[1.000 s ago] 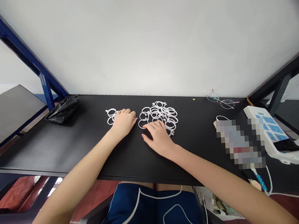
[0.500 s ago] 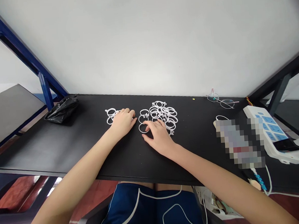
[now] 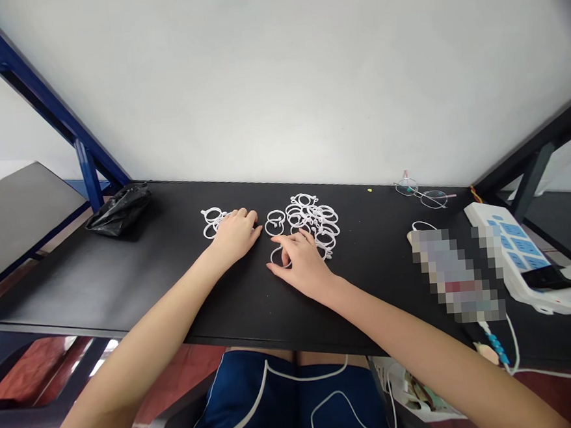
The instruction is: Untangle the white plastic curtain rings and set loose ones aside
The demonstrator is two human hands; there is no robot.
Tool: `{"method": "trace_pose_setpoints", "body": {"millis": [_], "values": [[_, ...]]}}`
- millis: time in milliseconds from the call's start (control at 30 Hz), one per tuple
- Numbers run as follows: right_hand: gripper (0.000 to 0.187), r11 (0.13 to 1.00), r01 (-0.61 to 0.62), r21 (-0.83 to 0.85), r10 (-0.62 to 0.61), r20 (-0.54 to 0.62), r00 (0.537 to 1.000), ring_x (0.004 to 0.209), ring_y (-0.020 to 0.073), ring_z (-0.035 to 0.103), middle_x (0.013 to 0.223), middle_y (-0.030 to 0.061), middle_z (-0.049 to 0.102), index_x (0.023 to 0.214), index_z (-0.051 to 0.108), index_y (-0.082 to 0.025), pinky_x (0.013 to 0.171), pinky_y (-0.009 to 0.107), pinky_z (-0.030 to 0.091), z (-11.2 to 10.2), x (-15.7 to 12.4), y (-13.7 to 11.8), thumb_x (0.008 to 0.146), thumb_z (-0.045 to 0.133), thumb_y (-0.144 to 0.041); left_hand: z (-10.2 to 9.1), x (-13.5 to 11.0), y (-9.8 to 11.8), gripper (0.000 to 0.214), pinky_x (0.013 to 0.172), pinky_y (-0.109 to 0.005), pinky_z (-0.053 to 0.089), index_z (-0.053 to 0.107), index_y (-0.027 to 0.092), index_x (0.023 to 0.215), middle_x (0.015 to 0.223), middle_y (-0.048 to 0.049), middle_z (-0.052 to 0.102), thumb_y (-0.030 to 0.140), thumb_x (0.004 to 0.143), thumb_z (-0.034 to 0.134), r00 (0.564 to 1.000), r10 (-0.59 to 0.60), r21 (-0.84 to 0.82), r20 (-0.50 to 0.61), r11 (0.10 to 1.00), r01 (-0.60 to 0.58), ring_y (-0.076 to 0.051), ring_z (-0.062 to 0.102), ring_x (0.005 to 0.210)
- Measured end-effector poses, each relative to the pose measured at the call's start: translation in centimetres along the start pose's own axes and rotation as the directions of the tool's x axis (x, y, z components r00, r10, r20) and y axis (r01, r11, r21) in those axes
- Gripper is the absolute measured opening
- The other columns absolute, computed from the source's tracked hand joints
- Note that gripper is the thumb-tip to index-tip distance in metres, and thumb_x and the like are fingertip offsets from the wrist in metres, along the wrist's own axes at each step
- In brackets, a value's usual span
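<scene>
A heap of white plastic rings (image 3: 315, 221) lies on the black table (image 3: 147, 269). My right hand (image 3: 303, 265) sits at the heap's near left edge, thumb and fingers closed on a single white ring (image 3: 275, 259) pulled a little clear of the heap. Two more loose rings (image 3: 275, 221) lie just beyond it. My left hand (image 3: 235, 234) rests palm down, fingers flat, over a small group of rings (image 3: 211, 220) to the left; part of that group is hidden under it.
A crumpled black bag (image 3: 119, 209) lies at the far left of the table. Eyeglasses (image 3: 423, 193) sit at the back right. A white power strip (image 3: 523, 249) with cables and a blurred-out object (image 3: 456, 274) are at the right. A wall stands behind.
My right hand has drawn one ring out of the heap toward me and closed on it. My left hand has stayed on its small group.
</scene>
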State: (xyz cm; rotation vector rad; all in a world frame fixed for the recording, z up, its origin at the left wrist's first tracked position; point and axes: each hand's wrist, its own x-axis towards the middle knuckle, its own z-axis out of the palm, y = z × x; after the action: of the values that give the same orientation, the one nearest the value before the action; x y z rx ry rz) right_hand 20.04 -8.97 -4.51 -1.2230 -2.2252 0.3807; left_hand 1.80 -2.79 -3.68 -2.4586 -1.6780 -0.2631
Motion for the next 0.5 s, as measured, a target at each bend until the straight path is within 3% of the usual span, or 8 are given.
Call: {"method": "trace_pose_setpoints", "body": {"millis": [233, 500], "values": [[0.029, 0.998, 0.036, 0.044, -0.036, 0.009, 0.999, 0.085, 0.0224, 0.058, 0.062, -0.0024, 0.059, 0.108, 0.061, -0.018, 0.099, 0.046, 0.040, 0.19, -0.02, 0.18, 0.080, 0.068, -0.015, 0.18, -0.04, -0.21, 0.024, 0.080, -0.037, 0.046, 0.059, 0.014, 0.100, 0.095, -0.0125, 0.062, 0.032, 0.094, 0.044, 1.000, 0.000, 0.019, 0.009, 1.000, 0.000, -0.028, 0.061, 0.091], [0.028, 0.988, 0.093, 0.122, -0.096, 0.017, 0.995, 0.085, 0.0204, 0.056, 0.086, 0.0042, 0.066, 0.107, 0.061, -0.015, 0.083, 0.036, 0.049, 0.15, -0.16, 0.07, 0.080, 0.068, -0.013, 0.01, -0.09, -0.24, 0.023, 0.080, -0.036, 0.046, 0.059, 0.014, 0.101, 0.097, -0.0125, 0.061, 0.030, 0.094, 0.045, 1.000, -0.002, 0.038, 0.018, 0.999, 0.002, -0.028, 0.061, 0.092]]}}
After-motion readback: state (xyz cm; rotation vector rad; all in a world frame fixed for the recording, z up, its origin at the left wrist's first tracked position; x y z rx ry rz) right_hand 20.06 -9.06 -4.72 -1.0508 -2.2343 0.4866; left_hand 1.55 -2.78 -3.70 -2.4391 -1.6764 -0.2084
